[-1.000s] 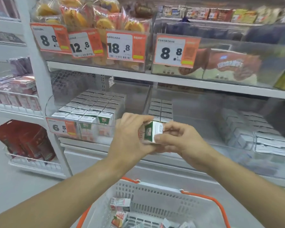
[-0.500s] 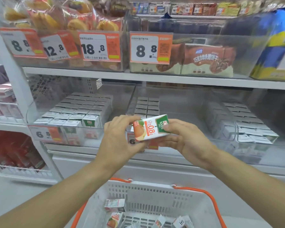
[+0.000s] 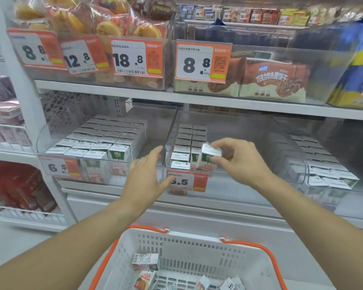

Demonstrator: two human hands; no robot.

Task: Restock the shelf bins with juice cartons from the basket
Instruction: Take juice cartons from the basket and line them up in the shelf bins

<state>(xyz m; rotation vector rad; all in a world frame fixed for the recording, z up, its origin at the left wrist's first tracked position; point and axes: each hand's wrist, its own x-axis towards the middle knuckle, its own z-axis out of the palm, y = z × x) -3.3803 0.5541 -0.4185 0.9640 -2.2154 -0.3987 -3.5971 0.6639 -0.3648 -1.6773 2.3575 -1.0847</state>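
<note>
While tilted, top leaning right — juice carton [image 3: 209, 157] pinched in right hand [image 3: 238, 162] over middle bin [image 3: 228, 174]; left hand [image 3: 148, 174] open, empty.

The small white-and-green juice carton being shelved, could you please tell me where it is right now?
In the head view, the small white-and-green juice carton is right of centre, pinched in the right hand at the front of the clear middle shelf bin, beside two carton rows above an orange price tag.

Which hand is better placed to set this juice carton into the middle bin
The right hand. It already grips the juice carton at the front of the middle bin, beside the rows stocked there. The left hand is open and empty, lower, by the bin's front wall.
</note>
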